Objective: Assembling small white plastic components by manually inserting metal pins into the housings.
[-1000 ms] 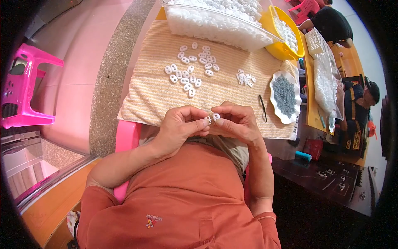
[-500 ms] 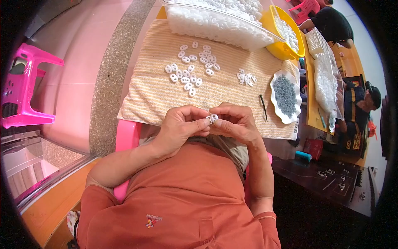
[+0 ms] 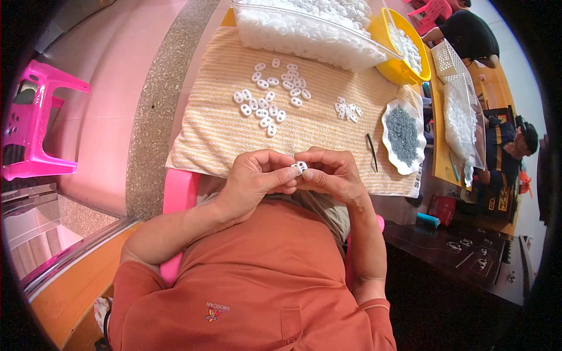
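The person sits at the table with both hands close together, just above the near edge of a striped cloth [image 3: 222, 134]. The left hand [image 3: 252, 181] and the right hand [image 3: 333, 175] meet in the middle, and their fingertips pinch one small white ring [image 3: 300, 168] between them. Both hands are closed tight on that ring. It sits right where the thumbs and first fingers touch.

On the cloth, farther away, lie more white rings. A big loose bunch [image 3: 270, 96] is spread out near the middle, and a smaller bunch [image 3: 348, 109] lies to its right. A thin dark stick [image 3: 372, 152] lies on the cloth near the right hand. Just beside it is a white dish [image 3: 393, 153] with a wavy rim, full of tiny grey bits.

At the far edge of the cloth stands a clear tub [image 3: 304, 29] piled with white pieces. Next to it is a yellow bowl [image 3: 392, 67] with more white pieces inside. A pink stool [image 3: 29, 123] stands on the floor to the left.
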